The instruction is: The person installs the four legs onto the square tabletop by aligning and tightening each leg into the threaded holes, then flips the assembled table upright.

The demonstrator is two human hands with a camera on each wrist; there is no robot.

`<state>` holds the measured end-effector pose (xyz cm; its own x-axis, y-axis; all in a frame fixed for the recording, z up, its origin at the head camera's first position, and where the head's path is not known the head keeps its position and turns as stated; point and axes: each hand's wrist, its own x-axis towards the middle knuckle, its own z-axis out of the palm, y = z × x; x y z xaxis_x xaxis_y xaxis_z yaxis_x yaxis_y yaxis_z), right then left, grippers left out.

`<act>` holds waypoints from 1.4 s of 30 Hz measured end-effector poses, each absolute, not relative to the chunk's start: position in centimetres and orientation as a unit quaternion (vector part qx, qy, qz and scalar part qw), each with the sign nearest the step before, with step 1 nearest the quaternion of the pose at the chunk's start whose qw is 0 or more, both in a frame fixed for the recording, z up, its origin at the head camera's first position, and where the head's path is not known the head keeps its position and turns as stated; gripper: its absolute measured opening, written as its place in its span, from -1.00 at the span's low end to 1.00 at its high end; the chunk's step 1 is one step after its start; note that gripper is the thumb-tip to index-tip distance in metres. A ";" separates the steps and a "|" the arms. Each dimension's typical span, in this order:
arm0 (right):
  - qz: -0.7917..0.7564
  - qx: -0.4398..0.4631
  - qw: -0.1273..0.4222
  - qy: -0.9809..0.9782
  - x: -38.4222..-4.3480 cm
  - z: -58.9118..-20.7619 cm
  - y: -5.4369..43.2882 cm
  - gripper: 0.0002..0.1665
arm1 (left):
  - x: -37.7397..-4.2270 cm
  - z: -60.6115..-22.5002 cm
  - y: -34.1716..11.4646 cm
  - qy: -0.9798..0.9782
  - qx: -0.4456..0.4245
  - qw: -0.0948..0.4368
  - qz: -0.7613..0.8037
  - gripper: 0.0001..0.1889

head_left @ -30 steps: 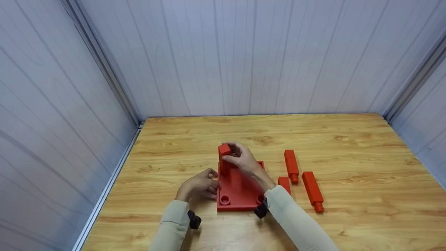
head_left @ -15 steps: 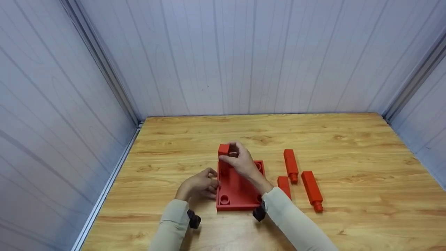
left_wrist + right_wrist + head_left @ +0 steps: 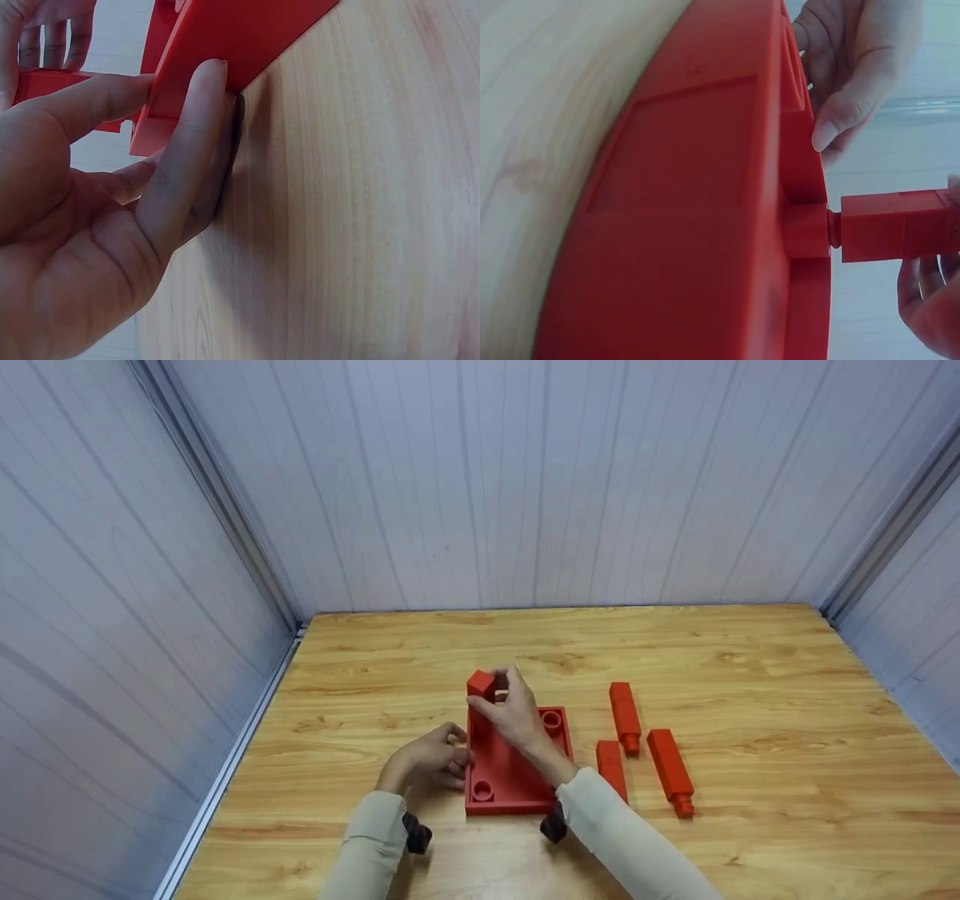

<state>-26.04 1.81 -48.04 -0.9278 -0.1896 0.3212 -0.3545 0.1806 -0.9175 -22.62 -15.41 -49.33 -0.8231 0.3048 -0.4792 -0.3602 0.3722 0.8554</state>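
A red tabletop (image 3: 517, 784) with raised edges and round corner sockets lies on the wooden surface, underside up. At its far left corner stands a red square table leg (image 3: 481, 684). My right hand (image 3: 517, 718) grips this leg near its upper end, thumb on one side and fingers on the other. In the right wrist view the leg's narrow neck meets the corner socket (image 3: 807, 231), and a short part of the neck shows. My left hand (image 3: 429, 755) holds the tabletop's left edge. Its fingers (image 3: 187, 142) press the outer side in the left wrist view.
To the right of the tabletop lie three more red legs: one (image 3: 625, 712) farther back, one (image 3: 671, 769) farthest right, and one (image 3: 611, 765) partly behind my right sleeve. Pale panels (image 3: 495, 487) close off the back and the sides of the wooden table (image 3: 750, 682).
The leg has turned about its upright axis; its top now shows a corner toward me. My right hand and forearm have shifted slightly with it. My left hand has stayed in place.
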 end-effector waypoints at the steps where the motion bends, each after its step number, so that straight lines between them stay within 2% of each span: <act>1: 0.615 0.177 0.070 -0.766 -26.0 -48.1 1.7 -0.49 | -22.6 -49.3 -15.4 0.772 -0.020 0.297 0.561 -0.61; 7: 0.628 0.168 0.055 -0.757 -25.6 -47.7 1.7 -0.45 | -22.5 -49.4 -15.5 0.772 -0.016 0.296 0.562 -0.63; 13: 0.635 0.182 -0.040 -0.750 -24.3 -44.6 2.8 -0.30 | -22.5 -49.4 -15.5 0.765 -0.017 0.299 0.570 -0.61; 17: 0.643 0.208 -0.102 -0.730 -24.9 -44.5 3.6 -0.25 | -22.4 -49.3 -15.5 0.762 -0.016 0.300 0.574 -0.61; 21: 0.646 0.235 -0.137 -0.713 -25.5 -44.2 4.2 -0.24 | -22.3 -49.3 -15.5 0.760 -0.014 0.298 0.577 -0.59; 30: 0.658 0.270 -0.154 -0.686 -26.4 -44.3 4.6 -0.31 | -22.3 -49.2 -15.4 0.763 -0.013 0.295 0.575 -0.58; 42: 0.654 0.258 -0.131 -0.699 -26.2 -44.6 4.2 -0.36 | -22.5 -49.3 -15.6 0.761 -0.012 0.299 0.576 -0.59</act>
